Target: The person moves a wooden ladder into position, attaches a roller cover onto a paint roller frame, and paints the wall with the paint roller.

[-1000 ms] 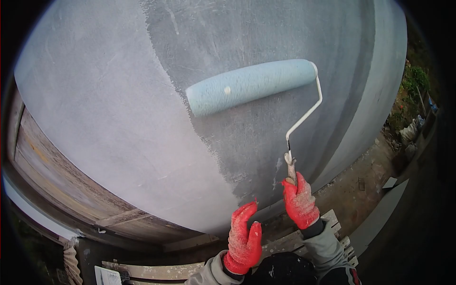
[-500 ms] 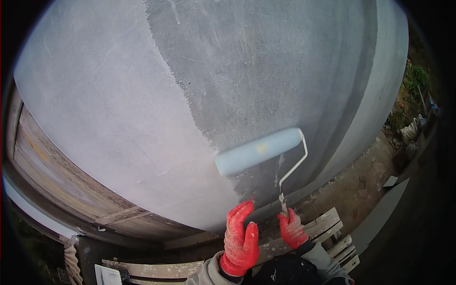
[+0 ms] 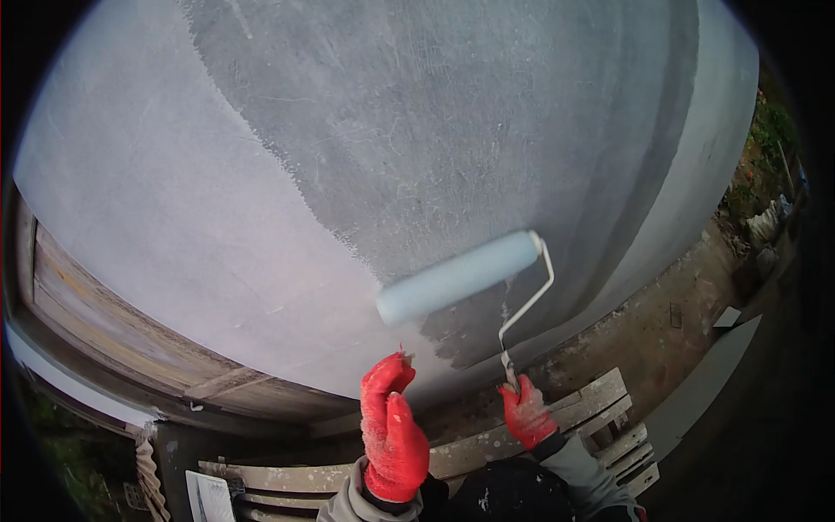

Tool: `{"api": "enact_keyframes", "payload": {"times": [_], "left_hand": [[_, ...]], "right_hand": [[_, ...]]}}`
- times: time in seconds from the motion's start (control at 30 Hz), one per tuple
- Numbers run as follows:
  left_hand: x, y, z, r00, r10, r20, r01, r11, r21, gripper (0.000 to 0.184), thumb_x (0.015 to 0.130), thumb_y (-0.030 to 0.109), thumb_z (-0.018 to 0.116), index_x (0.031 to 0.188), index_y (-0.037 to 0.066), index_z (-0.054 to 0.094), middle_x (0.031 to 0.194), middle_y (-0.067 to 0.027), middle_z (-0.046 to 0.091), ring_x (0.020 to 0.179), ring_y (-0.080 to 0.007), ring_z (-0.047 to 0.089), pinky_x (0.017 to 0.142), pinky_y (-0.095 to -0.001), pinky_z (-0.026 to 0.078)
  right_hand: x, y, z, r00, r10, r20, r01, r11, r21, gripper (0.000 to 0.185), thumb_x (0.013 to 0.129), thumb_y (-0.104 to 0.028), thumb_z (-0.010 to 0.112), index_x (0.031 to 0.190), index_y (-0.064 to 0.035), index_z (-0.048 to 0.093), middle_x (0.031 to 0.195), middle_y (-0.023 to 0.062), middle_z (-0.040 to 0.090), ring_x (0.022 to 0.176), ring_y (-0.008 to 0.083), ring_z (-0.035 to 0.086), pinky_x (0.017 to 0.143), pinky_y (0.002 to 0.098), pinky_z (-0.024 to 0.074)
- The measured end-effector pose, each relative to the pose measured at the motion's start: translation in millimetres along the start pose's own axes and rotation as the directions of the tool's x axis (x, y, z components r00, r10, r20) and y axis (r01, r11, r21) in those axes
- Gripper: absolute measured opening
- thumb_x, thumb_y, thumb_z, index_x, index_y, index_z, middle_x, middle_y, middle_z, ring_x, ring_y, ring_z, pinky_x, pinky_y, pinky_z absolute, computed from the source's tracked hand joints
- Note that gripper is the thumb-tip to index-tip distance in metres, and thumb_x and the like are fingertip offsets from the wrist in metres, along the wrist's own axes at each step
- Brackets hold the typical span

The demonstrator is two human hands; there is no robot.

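My right hand (image 3: 526, 412), in a red glove with pale smears, is closed round the handle of a paint roller (image 3: 461, 274). The light-blue roller sleeve lies tilted against the wall (image 3: 435, 113), its right end higher, across the lower border between the pale area on the left and the darker, damp-looking grey area. A bent white wire frame (image 3: 532, 304) joins sleeve and handle. Lower left of the roller, my left hand (image 3: 396, 435) is raised in a matching red glove. Its fingers bend loosely with the thumb apart, and nothing shows in them.
Below me are paint-spattered wooden planks (image 3: 296, 478). A white flat-bladed tool (image 3: 210, 496) stands at their left end. A wood-framed opening (image 3: 130, 322) is on the left. At right lie a dirt ledge (image 3: 644, 331), a grey board (image 3: 709, 387) and some debris (image 3: 765, 224).
My left hand has shifted left and its fingers look more upright. The roller has moved slightly left across the wall with my right hand. The whole view has turned a little.
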State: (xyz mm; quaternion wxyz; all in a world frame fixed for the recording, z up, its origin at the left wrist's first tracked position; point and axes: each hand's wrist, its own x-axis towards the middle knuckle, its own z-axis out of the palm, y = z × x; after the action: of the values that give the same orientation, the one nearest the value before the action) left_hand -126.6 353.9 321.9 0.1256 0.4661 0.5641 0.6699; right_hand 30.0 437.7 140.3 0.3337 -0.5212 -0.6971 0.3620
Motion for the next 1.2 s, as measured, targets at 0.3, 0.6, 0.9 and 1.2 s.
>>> {"api": "enact_keyframes", "payload": {"times": [0.3, 0.6, 0.9, 1.2], "left_hand": [[11, 6, 1, 0.993, -0.099, -0.060, 0.104, 0.992, 0.075, 0.042, 0.102, 0.031, 0.039, 0.127, -0.001, 0.048, 0.127, -0.0144, 0.051, 0.115, -0.0243, 0.053, 0.100, -0.0394, 0.042], [30, 30, -5, 0.994, -0.007, -0.112, 0.029, 0.980, 0.199, 0.044, 0.102, 0.033, 0.039, 0.127, -0.001, 0.050, 0.123, -0.0136, 0.055, 0.115, -0.0237, 0.054, 0.098, -0.0379, 0.043], [19, 30, -8, 0.986, -0.081, -0.143, 0.087, 0.996, 0.032, 0.039, 0.103, 0.026, 0.035, 0.123, -0.003, 0.050, 0.125, -0.0152, 0.050, 0.112, -0.0241, 0.053, 0.097, -0.0385, 0.044], [15, 3, 8, 0.992, -0.052, 0.115, 0.040, 0.993, 0.110, 0.042, 0.103, 0.033, 0.035, 0.122, -0.001, 0.050, 0.125, -0.0147, 0.050, 0.112, -0.0241, 0.053, 0.097, -0.0396, 0.045]], "right_hand": [[-20, 24, -15, 0.985, 0.080, 0.155, -0.097, 0.990, 0.105, 0.028, 0.089, -0.030, 0.063, 0.089, -0.0030, 0.054, 0.072, 0.0248, 0.059, 0.073, 0.0475, 0.058, 0.058, 0.0505, 0.0423], [92, -155, -92, 0.944, -0.324, -0.063, 0.327, 0.895, 0.303, 0.025, 0.090, -0.025, 0.063, 0.092, -0.0033, 0.051, 0.074, 0.0226, 0.059, 0.073, 0.0474, 0.056, 0.057, 0.0488, 0.0424], [35, -15, -33, 0.989, -0.105, 0.101, 0.088, 0.983, 0.161, 0.026, 0.088, -0.026, 0.064, 0.089, -0.0032, 0.052, 0.071, 0.0255, 0.056, 0.071, 0.0476, 0.057, 0.055, 0.0496, 0.0405], [4, -3, -32, 0.996, -0.026, 0.083, 0.015, 0.990, 0.138, 0.028, 0.089, -0.029, 0.063, 0.089, -0.0027, 0.055, 0.076, 0.0238, 0.060, 0.074, 0.0465, 0.059, 0.059, 0.0511, 0.0432]]}}
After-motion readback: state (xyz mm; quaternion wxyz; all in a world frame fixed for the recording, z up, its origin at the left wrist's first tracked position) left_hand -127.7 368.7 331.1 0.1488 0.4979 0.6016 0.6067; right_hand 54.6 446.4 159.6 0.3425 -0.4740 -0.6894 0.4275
